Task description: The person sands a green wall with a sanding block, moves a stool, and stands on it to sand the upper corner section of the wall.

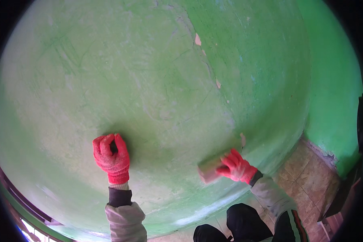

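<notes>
A green painted wall (157,90) fills most of the view before me, its paint scuffed and dusted pale over a broad area. My right hand (238,167), in a red work glove, grips a pale pinkish rectangular block (207,172) at the wall's lower right. The block looks like a sanding block, but it is blurred and partly covered by my fingers. To the left, my left hand (112,157) wears a matching red glove and is close to the wall. Its fingers curl in to meet the thumb, and no object shows between them.
A ragged crack with chipped paint (218,83) runs down the wall. Another green wall (329,75) meets it at the right corner. Brown floor tiles (305,175) lie below, near my dark-clothed knees (245,222). A dark object (345,190) stands at lower right. A window (33,231) shows at lower left.
</notes>
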{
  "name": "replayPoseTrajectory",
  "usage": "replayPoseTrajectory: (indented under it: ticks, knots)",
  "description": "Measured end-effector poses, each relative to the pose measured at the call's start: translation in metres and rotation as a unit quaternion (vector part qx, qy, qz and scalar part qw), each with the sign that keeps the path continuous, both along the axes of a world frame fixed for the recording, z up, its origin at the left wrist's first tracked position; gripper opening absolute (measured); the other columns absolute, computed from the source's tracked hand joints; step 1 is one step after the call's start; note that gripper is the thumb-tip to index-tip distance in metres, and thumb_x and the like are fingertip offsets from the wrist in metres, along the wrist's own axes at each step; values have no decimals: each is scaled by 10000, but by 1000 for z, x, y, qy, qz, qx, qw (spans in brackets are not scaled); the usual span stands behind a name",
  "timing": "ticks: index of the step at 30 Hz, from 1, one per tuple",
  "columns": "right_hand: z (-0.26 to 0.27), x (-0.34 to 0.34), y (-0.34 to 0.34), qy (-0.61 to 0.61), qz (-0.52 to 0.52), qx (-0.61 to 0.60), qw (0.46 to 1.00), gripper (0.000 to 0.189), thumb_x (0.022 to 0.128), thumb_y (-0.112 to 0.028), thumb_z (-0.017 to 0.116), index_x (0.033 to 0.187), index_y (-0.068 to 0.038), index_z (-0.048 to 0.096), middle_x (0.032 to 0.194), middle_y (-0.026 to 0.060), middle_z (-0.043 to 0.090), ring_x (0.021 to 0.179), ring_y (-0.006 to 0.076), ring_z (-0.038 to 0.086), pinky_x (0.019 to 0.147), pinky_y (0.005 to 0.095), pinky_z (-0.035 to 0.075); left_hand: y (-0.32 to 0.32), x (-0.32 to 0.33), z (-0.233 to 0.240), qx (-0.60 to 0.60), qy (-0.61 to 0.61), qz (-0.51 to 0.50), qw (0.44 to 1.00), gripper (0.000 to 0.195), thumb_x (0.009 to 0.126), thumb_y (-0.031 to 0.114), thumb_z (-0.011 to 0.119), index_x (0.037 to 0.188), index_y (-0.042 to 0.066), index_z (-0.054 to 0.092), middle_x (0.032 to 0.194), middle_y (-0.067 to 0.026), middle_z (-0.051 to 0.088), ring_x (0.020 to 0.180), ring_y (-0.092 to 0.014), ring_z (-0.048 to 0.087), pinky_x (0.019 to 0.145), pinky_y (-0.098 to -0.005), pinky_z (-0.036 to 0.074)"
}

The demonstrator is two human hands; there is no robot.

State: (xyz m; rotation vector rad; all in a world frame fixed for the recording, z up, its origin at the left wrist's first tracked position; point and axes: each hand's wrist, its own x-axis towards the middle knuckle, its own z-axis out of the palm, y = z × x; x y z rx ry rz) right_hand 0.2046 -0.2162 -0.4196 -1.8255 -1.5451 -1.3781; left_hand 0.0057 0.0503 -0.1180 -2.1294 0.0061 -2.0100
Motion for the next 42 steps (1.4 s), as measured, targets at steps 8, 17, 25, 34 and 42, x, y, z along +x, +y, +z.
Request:
replayPoseTrajectory:
  ticks: [8, 17, 25, 34, 42]
  knots:
    - [142, 7, 24, 118, 10, 290, 950, 1061, 555, -394, 865, 1461, -263, 329, 1461, 272, 211, 1257, 550, 302, 989, 655, 319, -2, 4, -1, 4, -5, -2, 1000, 163, 760, 6, 714, 875, 72, 619, 875, -109, 599, 740, -259, 599, 618, -353, 479]
    - [-16, 6, -14, 122, -15, 120, 985, 838, 579, -394, 847, 1319, -273, 473, 1435, 242, 243, 1230, 502, 350, 998, 698, 300, -2, 8, -1, 11, -1, -10, 1000, 99, 819, -4, 672, 881, 43, 611, 906, -91, 566, 741, -191, 561, 643, -305, 458]
    - [198, 30, 4, 150, -44, 341, 927, 1072, 516, -301, 908, 1445, -207, 382, 1439, 231, 259, 1274, 463, 324, 987, 561, 368, -2, 3, -1, 0, 3, -10, 1000, 94, 825, 2, 676, 883, 39, 612, 916, -92, 566, 747, -185, 560, 636, -297, 460]
    - [-55, 18, -23, 146, -68, 185, 969, 1065, 582, -369, 870, 1466, -260, 285, 1443, 262, 220, 1240, 514, 331, 957, 614, 375, 0, 8, -2, -6, 4, -8, 1000, 86, 831, 6, 676, 882, 39, 614, 924, -87, 567, 749, -170, 561, 641, -289, 462]
    - [229, 41, -7, 120, -59, 343, 930, 1074, 537, -310, 896, 1460, -189, 360, 1415, 245, 302, 1227, 459, 375, 971, 565, 369, -6, 5, -3, -26, 7, -11, 1000, 82, 835, 13, 675, 885, 40, 616, 931, -86, 568, 757, -169, 561, 652, -283, 461]
